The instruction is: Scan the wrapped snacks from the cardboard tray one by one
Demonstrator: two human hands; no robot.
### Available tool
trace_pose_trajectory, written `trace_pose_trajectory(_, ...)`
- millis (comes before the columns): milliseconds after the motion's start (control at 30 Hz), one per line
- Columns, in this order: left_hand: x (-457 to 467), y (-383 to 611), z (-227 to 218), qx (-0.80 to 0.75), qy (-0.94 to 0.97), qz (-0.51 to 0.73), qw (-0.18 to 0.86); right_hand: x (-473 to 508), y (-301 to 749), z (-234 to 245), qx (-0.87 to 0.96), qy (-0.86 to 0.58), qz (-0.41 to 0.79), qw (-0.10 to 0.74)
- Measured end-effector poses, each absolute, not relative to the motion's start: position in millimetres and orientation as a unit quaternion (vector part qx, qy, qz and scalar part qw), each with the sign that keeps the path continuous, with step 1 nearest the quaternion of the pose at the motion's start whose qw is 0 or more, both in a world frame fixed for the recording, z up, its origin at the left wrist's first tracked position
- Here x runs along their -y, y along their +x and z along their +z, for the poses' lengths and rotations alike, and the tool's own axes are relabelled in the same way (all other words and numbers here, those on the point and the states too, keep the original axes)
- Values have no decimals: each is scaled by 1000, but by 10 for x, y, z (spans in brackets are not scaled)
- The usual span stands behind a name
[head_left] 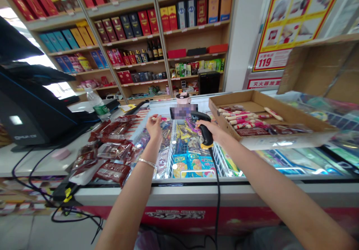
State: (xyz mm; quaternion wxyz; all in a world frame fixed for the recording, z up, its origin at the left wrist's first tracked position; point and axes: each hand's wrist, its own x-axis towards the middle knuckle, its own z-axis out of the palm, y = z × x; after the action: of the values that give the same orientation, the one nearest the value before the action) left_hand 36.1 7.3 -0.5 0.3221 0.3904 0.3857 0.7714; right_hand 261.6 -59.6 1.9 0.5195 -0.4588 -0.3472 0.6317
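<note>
My left hand (154, 126) is pinched closed over the freezer's glass top. Between its fingers is a small sausage (163, 119) in a pink and cream wrapper, mostly hidden by the hand. Around the grip of a black and yellow barcode scanner (206, 134) my right hand (212, 128) is closed, the scanner's head tilted to the left. Its cable hangs down across the freezer front. Similar wrapped sausages (242, 119) lie in an open cardboard box (252, 96) at the right. Brown-red packets (112, 171) are piled left of my left hand.
Beneath the glass, the chest freezer (179, 186) holds wire baskets of colourful packets (193, 163). A pink cup (183, 98) stands at the far edge. At left are a water bottle (98, 106) and a black checkout terminal (42, 111). Stocked shelves (131, 38) line the back.
</note>
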Motion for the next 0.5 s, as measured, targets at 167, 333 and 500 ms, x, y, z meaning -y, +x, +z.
trace_pose_trajectory(167,-40,384,5,-370,414,770,314,593,2610,4,371,-483,621,492)
trace_pose_trajectory(333,-41,380,-12,-370,443,759,302,582,2590,-14,384,-496,602,493)
trace_pose_trajectory(500,-87,358,-47,-378,478,742,278,528,2617,-32,381,-498,601,496)
